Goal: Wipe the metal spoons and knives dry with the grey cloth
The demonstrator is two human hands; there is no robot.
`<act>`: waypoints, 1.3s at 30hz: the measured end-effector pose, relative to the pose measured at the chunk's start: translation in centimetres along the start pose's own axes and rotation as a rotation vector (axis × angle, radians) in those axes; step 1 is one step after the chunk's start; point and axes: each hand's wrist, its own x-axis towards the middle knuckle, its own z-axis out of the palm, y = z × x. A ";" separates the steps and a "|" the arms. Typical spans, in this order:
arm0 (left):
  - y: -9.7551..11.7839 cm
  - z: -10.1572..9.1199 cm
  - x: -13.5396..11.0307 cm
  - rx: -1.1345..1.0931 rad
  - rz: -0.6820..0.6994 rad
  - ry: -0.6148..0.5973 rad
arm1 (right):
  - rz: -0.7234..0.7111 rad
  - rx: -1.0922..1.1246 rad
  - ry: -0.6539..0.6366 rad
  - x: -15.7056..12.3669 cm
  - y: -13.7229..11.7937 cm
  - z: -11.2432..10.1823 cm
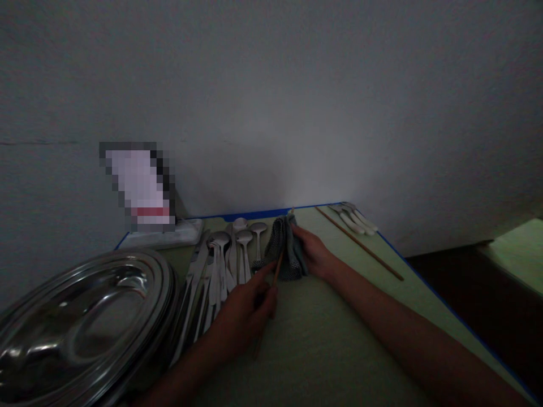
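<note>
A thin brown wooden chopstick [278, 271] slants up from my left hand [250, 305], whose fingers are closed round its lower part. Higher up, a dark grey checked cloth [283, 243] is folded about the stick, and only the tip shows above it. My right hand [311, 249] grips this cloth from the right side; the cloth hides some of its fingers. To the right of that hand, a second chopstick [360, 244] lies slantwise on the table. Left of the cloth are several metal spoons [244, 237] and knives [193, 282], partly covered by my left forearm.
Shiny oval metal trays [156, 265] are stacked at the left front. A blurred-out upright device [139, 186] stands on a white box [182, 233] by the wall. White-handled cutlery [354, 219] lies at the far right corner of the green table [331, 339], which has blue edges.
</note>
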 end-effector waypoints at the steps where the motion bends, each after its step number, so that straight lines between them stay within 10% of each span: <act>1: -0.1 0.0 0.0 -0.010 -0.004 -0.002 | 0.000 0.016 0.016 0.1 -0.1 0.0; 39: -0.6 0.6 -0.4 0.097 0.065 -0.023 | 0.067 0.060 -0.032 0.6 -0.6 -0.2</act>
